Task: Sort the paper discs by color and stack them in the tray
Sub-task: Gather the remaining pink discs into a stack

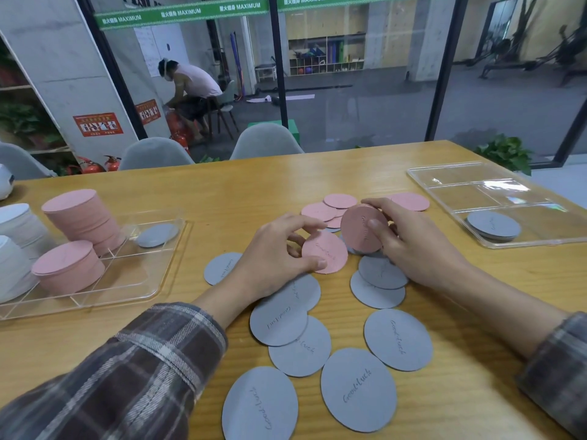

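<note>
Nearest the tabletop's front edge, round grey paper discs [359, 389] lie scattered and overlapping, seemingly left until pink is gathered. Toward the middle, the left hand [273, 249] pinches a round pink paper disc [324, 252], and the right hand [413, 242] clasps a thin upright stack of pink discs [362, 228], probably to receive it, with loose pink discs [336, 206] just beyond. At the left edge a clear divided plastic tray [95, 302] holds two tall pink stacks [79, 217], white stacks [19, 223] and one grey disc [157, 235]; at the right edge a second clear tray [460, 195] holds a short grey stack [493, 225] in its nearest compartment.
</note>
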Tool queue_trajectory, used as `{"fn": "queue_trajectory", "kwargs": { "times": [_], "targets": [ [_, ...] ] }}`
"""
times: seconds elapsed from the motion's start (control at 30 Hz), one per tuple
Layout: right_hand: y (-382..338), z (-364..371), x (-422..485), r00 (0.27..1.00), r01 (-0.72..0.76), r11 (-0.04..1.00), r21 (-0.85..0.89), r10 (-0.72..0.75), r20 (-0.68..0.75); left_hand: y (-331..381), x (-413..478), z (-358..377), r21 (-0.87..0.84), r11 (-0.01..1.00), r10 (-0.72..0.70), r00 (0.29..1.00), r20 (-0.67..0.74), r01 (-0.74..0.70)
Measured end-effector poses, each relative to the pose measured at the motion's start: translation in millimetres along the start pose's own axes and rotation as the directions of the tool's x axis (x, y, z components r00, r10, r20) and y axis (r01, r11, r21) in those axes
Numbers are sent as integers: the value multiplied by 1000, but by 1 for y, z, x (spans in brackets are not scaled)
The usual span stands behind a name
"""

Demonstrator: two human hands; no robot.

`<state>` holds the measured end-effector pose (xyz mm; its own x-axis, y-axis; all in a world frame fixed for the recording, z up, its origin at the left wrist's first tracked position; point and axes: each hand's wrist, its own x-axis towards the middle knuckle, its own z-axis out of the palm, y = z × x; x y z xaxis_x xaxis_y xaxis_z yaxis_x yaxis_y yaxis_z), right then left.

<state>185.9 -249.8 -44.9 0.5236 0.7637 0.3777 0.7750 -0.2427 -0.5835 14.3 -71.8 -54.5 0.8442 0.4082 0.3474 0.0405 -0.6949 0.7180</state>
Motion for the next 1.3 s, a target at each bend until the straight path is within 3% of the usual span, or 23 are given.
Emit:
{"fn": "queue_trajectory", "kwargs": {
  "times": [0.23, 0.53, 0.73, 0.9, 1.1, 1.3],
  "targets": [
    [2, 1, 1, 1000, 7, 999, 36, -7, -5, 13, -1, 4, -218, 976, -27, 997, -67, 12],
    [-9, 8, -3, 991, 6, 972, 236, -37, 126, 18, 4, 24, -77, 991, 80, 955, -286, -106],
    [-16, 9, -5, 982, 107, 992, 64, -115, 151, 16, 5, 29, -69, 989, 105, 943, -316, -133],
    [-17, 8, -3, 986, 105, 994, 24, -107, 131, 13, 11, 27, -33, 990, 119, 946, -303, -135],
    [4, -10, 9, 999, 51, 993, -102, -51, 2, -10, 36, 24, 235, 972, 60, 980, -191, -13],
    [16, -7, 10, 996, 33, 976, -216, -15, 88, -26, 59, 30, 353, 932, -74, 997, -39, 83]
  ]
}}
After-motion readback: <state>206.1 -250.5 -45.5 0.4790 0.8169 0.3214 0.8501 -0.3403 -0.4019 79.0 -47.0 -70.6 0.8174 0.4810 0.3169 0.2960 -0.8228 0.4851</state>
